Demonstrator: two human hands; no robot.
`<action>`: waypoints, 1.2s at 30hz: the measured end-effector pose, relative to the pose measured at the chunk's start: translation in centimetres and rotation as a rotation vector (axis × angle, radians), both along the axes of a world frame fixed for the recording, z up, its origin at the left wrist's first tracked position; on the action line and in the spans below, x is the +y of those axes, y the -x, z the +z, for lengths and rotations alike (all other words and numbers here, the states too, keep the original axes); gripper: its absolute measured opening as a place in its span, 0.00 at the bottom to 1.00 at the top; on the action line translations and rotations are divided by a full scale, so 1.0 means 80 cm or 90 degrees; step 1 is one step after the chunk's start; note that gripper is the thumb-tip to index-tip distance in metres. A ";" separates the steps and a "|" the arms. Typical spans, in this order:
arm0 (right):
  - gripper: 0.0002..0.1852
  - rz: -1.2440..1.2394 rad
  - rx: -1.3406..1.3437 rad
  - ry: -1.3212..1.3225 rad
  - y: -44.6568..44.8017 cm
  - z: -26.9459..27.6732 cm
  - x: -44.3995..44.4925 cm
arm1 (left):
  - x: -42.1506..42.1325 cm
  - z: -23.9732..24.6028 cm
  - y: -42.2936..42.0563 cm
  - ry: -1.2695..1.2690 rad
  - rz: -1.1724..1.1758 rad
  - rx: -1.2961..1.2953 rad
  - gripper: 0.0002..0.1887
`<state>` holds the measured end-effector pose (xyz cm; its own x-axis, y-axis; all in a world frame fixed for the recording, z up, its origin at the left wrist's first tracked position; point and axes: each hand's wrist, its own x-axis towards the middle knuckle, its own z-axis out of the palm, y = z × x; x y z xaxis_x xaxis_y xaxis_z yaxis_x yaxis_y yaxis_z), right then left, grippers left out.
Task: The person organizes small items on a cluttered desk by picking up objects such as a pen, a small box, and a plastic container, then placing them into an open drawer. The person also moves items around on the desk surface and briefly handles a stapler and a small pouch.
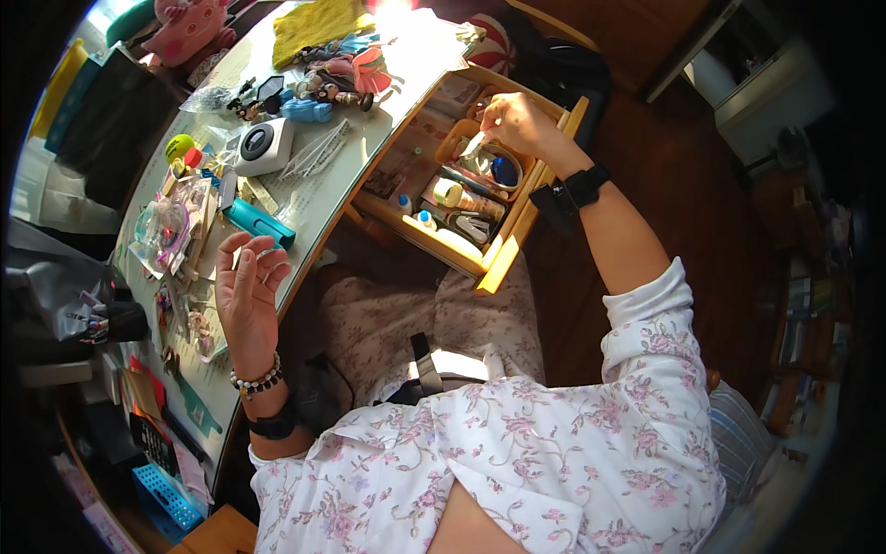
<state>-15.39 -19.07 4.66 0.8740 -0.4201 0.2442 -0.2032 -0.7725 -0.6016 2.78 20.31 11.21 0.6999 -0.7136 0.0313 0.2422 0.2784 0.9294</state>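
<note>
My right hand (516, 124) is over the pulled-out wooden drawer (509, 266), its fingers pinching a small pale item (475, 143) whose kind I cannot make out. Right below it sits an oval container (520, 181) with a dark blue round object (504, 171) inside. The drawer also holds a roll of tape (447, 192), white bottles with blue caps (426, 220) and an orange bin (450, 142). Palm up and fingers apart, my left hand (250, 291) hovers by the desk edge with nothing in it. A teal stapler-like object (259, 223) lies just beyond its fingertips.
On the desk (325, 201) are a white device with a round dark dial (263, 145), white cable ties (318, 149), several dolls (339, 76), a yellow cloth (315, 31) and a heap of small plastic bits (166, 232). A black pen cup (126, 321) and a blue perforated basket (166, 495) are at left.
</note>
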 end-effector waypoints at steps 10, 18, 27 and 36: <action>0.03 0.058 0.097 0.351 -0.065 -0.023 -0.013 | 0.031 -0.012 -0.004 -0.027 0.051 0.016 0.16; 0.07 0.078 0.175 0.146 -0.077 -0.027 0.008 | 0.019 -0.019 -0.007 -0.025 0.042 0.025 0.17; 0.10 0.004 0.229 0.086 -0.072 -0.034 -0.017 | 0.016 -0.021 -0.013 -0.028 0.043 0.022 0.17; 0.11 0.000 0.323 0.000 -0.070 -0.033 -0.044 | 0.010 -0.023 -0.012 -0.025 0.028 0.034 0.17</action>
<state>-9.78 -22.62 2.02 0.8825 -0.4202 -0.2112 -0.4699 -0.7721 -0.4278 3.73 21.10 9.35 0.7306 -0.6819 -0.0341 0.2803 0.2540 0.9257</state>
